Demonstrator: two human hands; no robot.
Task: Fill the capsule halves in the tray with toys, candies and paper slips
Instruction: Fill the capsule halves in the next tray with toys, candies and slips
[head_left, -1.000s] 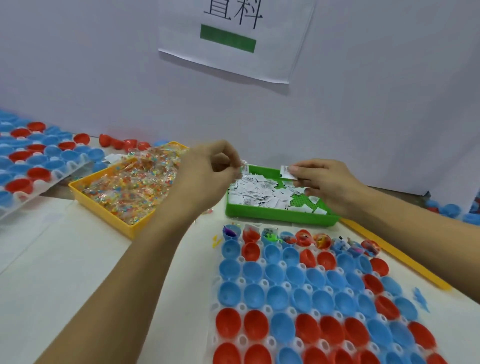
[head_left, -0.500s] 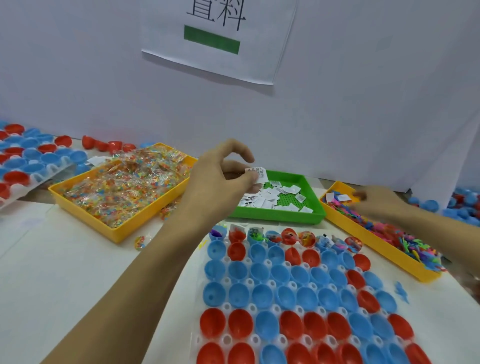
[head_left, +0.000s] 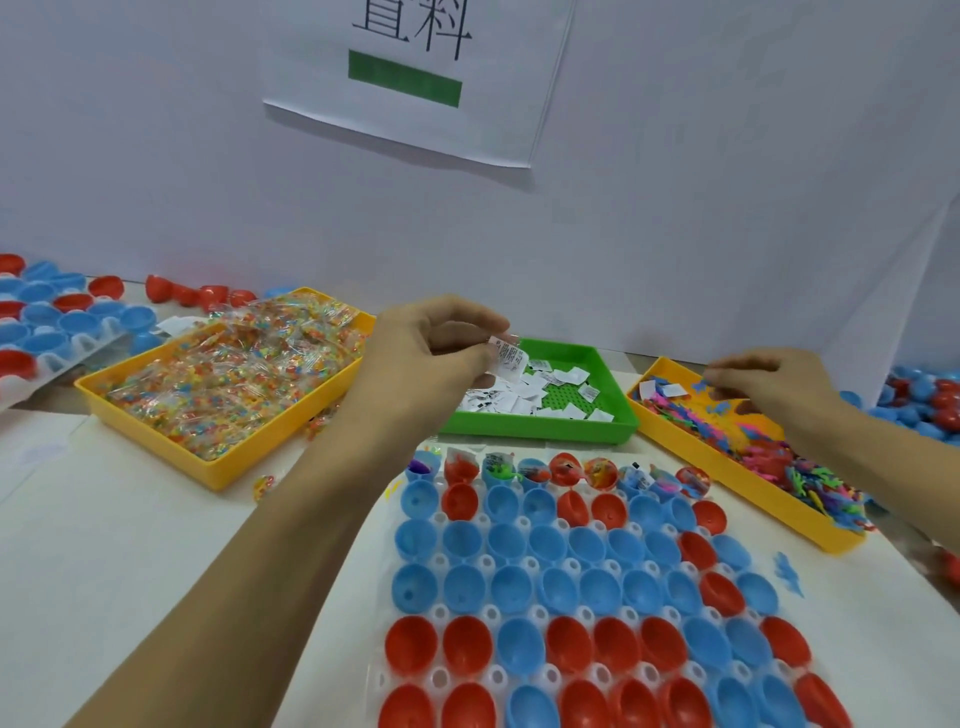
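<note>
Fingers (head_left: 470, 332) of the left hand (head_left: 421, 358) pinched a paper slip (head_left: 508, 358) at frame centre, above the green tray (head_left: 613, 421) of slips, while the right hand (head_left: 769, 384), fingers curled, picked among small toys (head_left: 769, 457) in the yellow tray (head_left: 727, 470) at right. Below lay the capsule tray (head_left: 441, 613) on the worktop (head_left: 104, 545), only its top row filled. Another yellow tray of candies (head_left: 228, 379) sat at left, partly hidden by the left forearm.
</note>
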